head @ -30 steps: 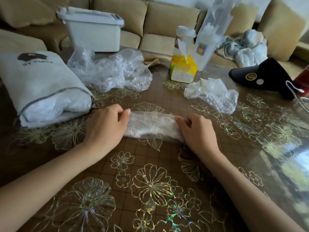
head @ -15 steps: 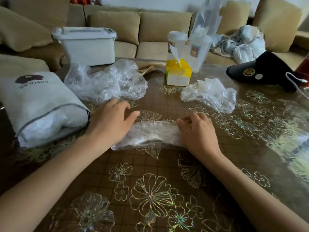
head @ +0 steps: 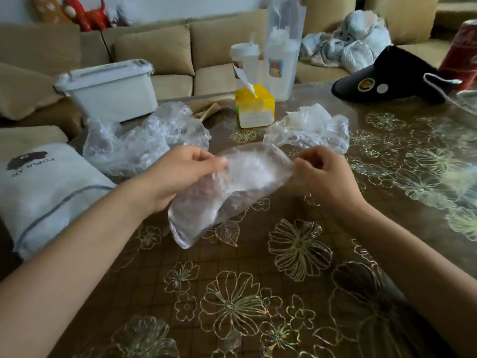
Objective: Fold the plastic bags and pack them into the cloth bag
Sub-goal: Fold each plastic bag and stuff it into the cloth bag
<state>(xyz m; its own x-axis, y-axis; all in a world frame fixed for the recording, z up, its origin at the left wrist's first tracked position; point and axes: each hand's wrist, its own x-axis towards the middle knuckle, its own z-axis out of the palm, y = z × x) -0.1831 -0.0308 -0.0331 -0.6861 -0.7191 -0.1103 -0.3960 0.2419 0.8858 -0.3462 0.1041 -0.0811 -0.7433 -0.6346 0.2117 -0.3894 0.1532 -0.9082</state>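
Observation:
A folded clear plastic bag [head: 232,192] hangs above the table between my hands, its lower end drooping toward the left. My left hand [head: 180,174] pinches its upper left edge. My right hand [head: 322,177] pinches the upper right corner. The white cloth bag [head: 44,192] with a dark logo lies at the left edge, its mouth facing me. Two crumpled clear plastic bags lie behind: a large crumpled bag [head: 144,143] at centre left and a smaller crumpled bag [head: 309,130] at centre right.
A yellow tissue box [head: 255,107] and plastic cups in a clear bag [head: 281,55] stand at the back of the flower-patterned table [head: 284,267]. A white lidded bin [head: 108,89] sits back left, a black cap [head: 382,78] back right. A sofa runs behind.
The folded bag lay flat on the table under both hands; now both hands have lifted it off the surface, holding its top edge, and it hangs loosely.

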